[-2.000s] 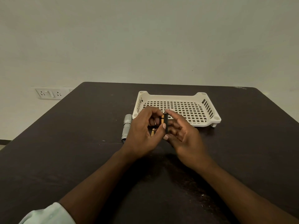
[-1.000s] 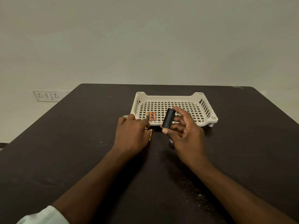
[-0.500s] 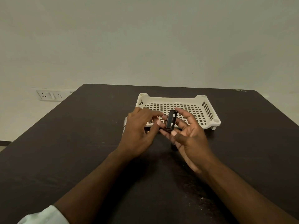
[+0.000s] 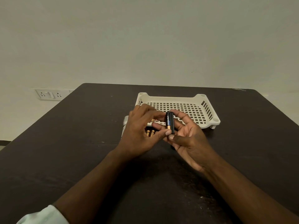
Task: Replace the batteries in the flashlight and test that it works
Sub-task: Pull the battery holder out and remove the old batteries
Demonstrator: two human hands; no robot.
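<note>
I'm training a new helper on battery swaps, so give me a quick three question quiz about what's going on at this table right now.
1. True or false: the battery being fitted into the black holder is gripped by both the left hand and the right hand.
2. Where do the loose batteries lie? A) in the middle of the white tray B) on the table under the left hand C) by the wall socket
3. Fill in: the silver flashlight body lies on the table to the ___ of the tray.

Key: 1 true; 2 B; 3 left
</note>
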